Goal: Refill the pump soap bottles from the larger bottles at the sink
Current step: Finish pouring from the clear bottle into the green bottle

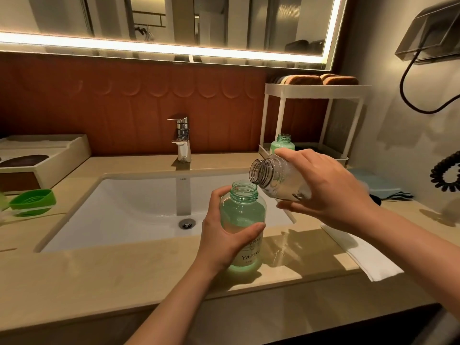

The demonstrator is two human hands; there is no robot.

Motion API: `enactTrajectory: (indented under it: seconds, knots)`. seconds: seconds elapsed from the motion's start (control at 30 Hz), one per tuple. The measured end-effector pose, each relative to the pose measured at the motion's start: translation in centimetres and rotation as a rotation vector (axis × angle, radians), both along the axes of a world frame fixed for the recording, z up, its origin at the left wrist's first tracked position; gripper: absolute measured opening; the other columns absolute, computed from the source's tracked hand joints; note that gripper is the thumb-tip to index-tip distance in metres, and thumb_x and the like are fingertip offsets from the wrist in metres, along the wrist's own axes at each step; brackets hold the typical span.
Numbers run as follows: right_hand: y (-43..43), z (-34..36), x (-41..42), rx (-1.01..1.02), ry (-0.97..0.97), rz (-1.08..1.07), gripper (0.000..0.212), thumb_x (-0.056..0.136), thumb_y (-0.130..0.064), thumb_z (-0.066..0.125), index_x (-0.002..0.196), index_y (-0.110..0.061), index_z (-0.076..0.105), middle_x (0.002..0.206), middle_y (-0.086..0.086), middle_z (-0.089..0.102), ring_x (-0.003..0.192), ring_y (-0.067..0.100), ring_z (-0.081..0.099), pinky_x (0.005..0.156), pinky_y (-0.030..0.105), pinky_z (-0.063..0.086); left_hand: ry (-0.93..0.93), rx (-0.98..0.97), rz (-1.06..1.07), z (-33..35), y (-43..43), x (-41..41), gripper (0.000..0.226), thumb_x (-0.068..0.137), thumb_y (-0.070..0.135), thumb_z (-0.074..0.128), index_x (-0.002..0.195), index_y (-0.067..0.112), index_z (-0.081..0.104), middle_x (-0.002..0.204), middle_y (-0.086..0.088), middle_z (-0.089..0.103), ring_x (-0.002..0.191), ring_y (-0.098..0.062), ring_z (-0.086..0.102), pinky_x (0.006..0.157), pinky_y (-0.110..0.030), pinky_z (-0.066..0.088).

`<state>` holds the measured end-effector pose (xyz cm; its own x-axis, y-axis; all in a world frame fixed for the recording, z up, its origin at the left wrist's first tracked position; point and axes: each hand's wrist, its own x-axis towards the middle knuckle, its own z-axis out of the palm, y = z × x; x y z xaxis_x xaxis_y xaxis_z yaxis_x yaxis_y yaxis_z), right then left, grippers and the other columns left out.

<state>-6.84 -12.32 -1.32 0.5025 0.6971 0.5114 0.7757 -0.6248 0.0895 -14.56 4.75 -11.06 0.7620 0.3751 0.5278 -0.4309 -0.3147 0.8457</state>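
An uncapped green bottle [242, 212] is stood on the counter [124, 275] at the front rim of the sink [124, 207]. It is gripped by the left hand [224, 235], with thumb and fingers wrapped round its body. Just above and to the right, a clear bottle [276, 180] is held tilted by the right hand [331, 190], fingers curled about it and mouth turned toward the green neck. It appears nearly empty, though glare obscures this. Farther back, a second green bottle [282, 144] is set in the white rack [316, 88].

Set in the surface [124, 275] is a sink [129, 202], tap [183, 140] at the back edge. Dish [32, 201] and box [62, 155] sit left, a rack [316, 88] in the back right corner, cloth [380, 185] and towel [368, 255] right, a bottle [245, 220] near the front edge.
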Motion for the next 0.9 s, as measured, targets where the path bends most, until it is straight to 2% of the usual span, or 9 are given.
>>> enactTrajectory:
  seconds: [0.3, 0.43, 0.73, 0.9]
  knots:
    - [-0.1, 0.0, 0.7, -0.026, -0.136, 0.004, 0.092, 0.061, -0.048, 0.078, 0.139, -0.025, 0.035, 0.113, 0.008, 0.058, 0.097, 0.029, 0.055, 0.083, 0.038, 0.044, 0.001, 0.004, -0.005, 0.0, 0.1, 0.1, 0.069, 0.049, 0.048, 0.075, 0.109, 0.037, 0.044, 0.107, 0.013, 0.061, 0.096, -0.002, 0.061, 0.079, -0.017, 0.051]
    - [-0.1, 0.2, 1.1, -0.03, -0.175, 0.015, 0.093, 0.061, -0.048, 0.078, 0.138, -0.026, 0.032, 0.113, 0.009, 0.059, 0.097, 0.029, 0.056, 0.086, 0.04, 0.045, 0.004, 0.002, -0.006, 0.0, 0.1, 0.1, 0.07, 0.049, 0.049, 0.076, 0.11, 0.037, 0.044, 0.108, 0.012, 0.062, 0.096, -0.003, 0.061, 0.082, -0.022, 0.052]
    - [-0.1, 0.7, 1.3, -0.068, -0.255, 0.023, 0.096, 0.059, -0.045, 0.081, 0.138, -0.026, 0.029, 0.113, 0.013, 0.059, 0.099, 0.032, 0.058, 0.092, 0.045, 0.044, 0.006, 0.001, -0.006, -0.1, 0.1, 0.1, 0.069, 0.048, 0.049, 0.076, 0.109, 0.04, 0.044, 0.107, 0.013, 0.062, 0.097, -0.004, 0.062, 0.082, -0.022, 0.053]
    - [0.1, 1.1, 1.1, -0.088, -0.298, 0.032, 0.096, 0.057, -0.045, 0.082, 0.137, -0.025, 0.034, 0.112, 0.013, 0.06, 0.098, 0.031, 0.059, 0.094, 0.046, 0.043, 0.001, -0.003, -0.008, 0.0, 0.1, 0.1, 0.069, 0.049, 0.049, 0.076, 0.109, 0.038, 0.044, 0.106, 0.015, 0.062, 0.095, -0.001, 0.061, 0.079, -0.016, 0.051]
